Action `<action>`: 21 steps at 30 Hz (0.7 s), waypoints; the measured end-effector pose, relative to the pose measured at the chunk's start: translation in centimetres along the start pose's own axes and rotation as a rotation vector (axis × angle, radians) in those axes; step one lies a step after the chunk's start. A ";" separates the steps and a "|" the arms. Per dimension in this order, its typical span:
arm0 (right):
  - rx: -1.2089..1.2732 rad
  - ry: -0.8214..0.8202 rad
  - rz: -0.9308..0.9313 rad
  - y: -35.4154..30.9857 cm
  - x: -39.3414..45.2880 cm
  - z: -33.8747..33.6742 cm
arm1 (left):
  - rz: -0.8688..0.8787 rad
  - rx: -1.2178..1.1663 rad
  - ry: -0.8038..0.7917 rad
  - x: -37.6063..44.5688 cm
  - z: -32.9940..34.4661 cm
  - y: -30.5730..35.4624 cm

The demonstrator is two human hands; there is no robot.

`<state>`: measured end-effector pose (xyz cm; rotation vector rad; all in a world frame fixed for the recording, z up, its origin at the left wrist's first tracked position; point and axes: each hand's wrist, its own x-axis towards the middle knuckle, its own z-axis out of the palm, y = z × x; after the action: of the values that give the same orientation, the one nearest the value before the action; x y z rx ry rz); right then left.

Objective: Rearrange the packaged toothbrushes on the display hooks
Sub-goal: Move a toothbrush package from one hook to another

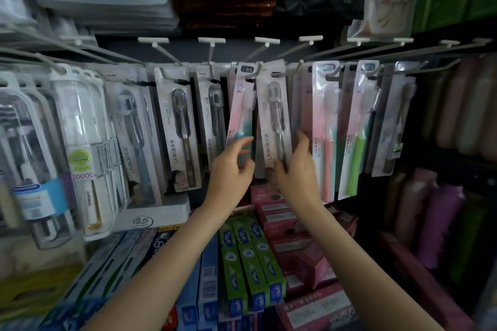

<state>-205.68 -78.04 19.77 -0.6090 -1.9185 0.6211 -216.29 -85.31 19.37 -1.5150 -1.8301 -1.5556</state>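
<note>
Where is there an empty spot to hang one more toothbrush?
The four white-tagged hooks on the upper row look bare, above the packed lower row. Below, packs overlap tightly from the LMK pack to the green-handled pack. The left hand and right hand work between them.

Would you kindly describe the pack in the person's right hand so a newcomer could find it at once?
Start at the row of display hooks above the toothpaste boxes. Near its middle, the right hand grips the bottom of a white LMK pack. Unlike the pink pack just left, it shows a grey brush.
</note>
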 end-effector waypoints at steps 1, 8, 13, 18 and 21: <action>-0.015 0.009 -0.032 -0.3 -0.5 -0.5 | -0.001 -0.027 -0.001 0.1 0.0 -0.1; -0.406 -0.075 -0.086 -3.2 -0.6 -5.6 | -0.106 -0.221 -0.027 -1.0 -0.5 -0.3; -0.760 -0.170 -0.075 -4.8 -0.4 -7.6 | -0.161 -0.221 -0.055 -1.1 -0.9 -0.1; -0.888 -0.391 -0.028 -3.7 -2.1 -6.9 | -0.160 -0.195 -0.100 -1.4 -0.7 0.4; -0.747 -0.307 0.009 -3.4 -3.3 -8.2 | -0.164 -0.175 -0.082 -1.7 -1.0 0.3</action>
<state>-197.44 -81.44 22.98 -1.0268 -2.4402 -0.0338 -215.72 -87.11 18.59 -1.5586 -1.9517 -1.7959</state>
